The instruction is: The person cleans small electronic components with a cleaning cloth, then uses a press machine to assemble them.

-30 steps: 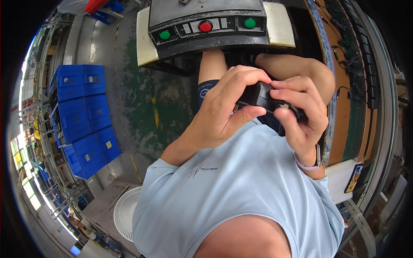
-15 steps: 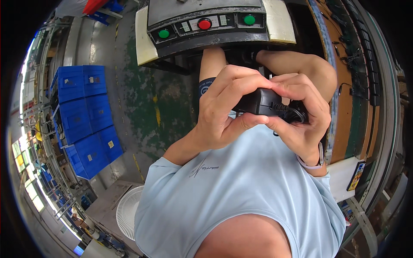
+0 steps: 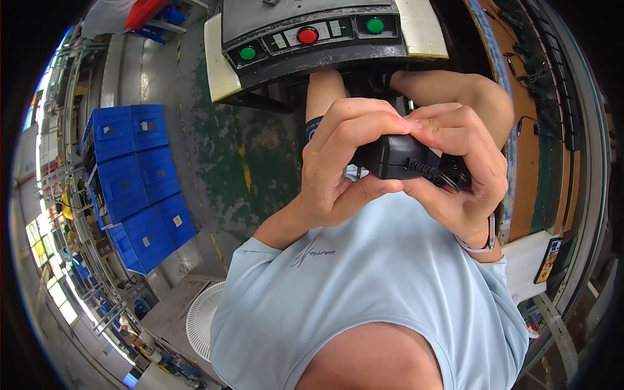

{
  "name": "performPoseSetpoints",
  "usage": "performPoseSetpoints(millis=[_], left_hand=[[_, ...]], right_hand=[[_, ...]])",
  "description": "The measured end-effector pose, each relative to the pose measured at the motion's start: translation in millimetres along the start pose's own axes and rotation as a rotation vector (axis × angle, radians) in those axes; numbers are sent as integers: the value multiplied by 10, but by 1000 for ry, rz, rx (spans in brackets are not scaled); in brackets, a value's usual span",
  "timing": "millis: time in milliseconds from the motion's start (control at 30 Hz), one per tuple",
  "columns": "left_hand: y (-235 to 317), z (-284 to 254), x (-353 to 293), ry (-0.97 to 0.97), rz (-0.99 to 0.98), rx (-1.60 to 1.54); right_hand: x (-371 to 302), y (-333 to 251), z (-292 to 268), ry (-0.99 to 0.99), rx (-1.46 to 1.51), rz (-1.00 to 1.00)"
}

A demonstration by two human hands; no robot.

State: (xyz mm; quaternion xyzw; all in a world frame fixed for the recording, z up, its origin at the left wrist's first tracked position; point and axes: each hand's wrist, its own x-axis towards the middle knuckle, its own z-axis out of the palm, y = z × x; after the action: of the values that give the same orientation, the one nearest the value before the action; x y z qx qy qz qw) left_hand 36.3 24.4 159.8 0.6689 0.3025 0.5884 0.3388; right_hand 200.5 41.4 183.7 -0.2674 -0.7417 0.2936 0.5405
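Observation:
A black power adapter [image 3: 398, 156] is held up in front of my chest between both hands. My left hand [image 3: 335, 156] is closed round its left end, fingers over the top and thumb below. With fingertips on its upper edge and thumb under it, my right hand [image 3: 465, 162] grips the right end. From that side comes the ribbed strain relief of the black cord [image 3: 447, 177], whose bundled loops lie inside my right palm. The tips of both hands nearly meet above and below the adapter. Its far side is hidden by my fingers.
Ahead stands a machine panel [image 3: 312, 49] with a red button [image 3: 307, 35] and two green ones. On the right a brown conveyor or bench [image 3: 520, 162] carries black adapters and cords. Blue bins [image 3: 133, 182] are stacked at left, above a white fan [image 3: 205, 318].
The adapter has tilted slightly in my hands, showing more of its front face. Both hands keep their grip. The surroundings have shifted a little as my head moved.

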Motion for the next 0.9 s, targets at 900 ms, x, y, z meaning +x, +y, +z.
performPoseSetpoints(millis=[900], left_hand=[[-65,50,58,99,-28,-238]], right_hand=[[-45,118,-2,-28,-148,-161]])
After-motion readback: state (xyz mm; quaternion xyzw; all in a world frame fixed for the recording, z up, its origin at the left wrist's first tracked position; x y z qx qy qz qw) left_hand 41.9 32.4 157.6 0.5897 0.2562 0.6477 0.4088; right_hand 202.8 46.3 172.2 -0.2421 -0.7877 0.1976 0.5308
